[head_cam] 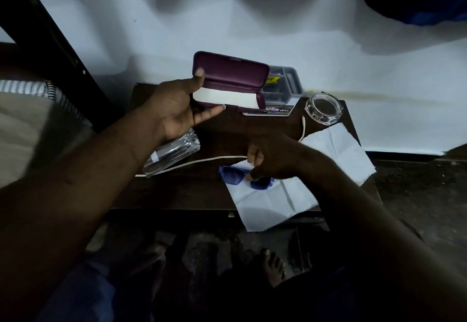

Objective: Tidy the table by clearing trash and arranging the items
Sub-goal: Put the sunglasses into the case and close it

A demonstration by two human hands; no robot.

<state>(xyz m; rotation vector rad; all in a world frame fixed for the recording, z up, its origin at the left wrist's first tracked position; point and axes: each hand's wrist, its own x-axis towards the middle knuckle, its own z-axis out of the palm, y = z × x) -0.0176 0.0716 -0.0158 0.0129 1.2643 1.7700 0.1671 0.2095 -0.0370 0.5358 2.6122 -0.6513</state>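
Left hand [177, 109] held open purple case [230, 81] above worktop [217, 132]; right hand [273, 160] pinched blue sunglasses [242, 177] on tissue [265, 203]. Risk: tissue dragged along, sunglasses slipping.

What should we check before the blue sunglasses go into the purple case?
1. Case open: ok. The purple case has its lid up.
2. Case held steady: ok. The left hand grips its end, above the table.
3. Room inside: cannot tell. A white cloth or lining shows inside; anything under it is hidden.
4. Grip on the blue sunglasses: ok. The right hand has its fingers on them, but they are still lying on the white paper.
5. Arms folded: cannot tell, the hand covers them.
6. White cable clear: not ok, it runs under the right hand.
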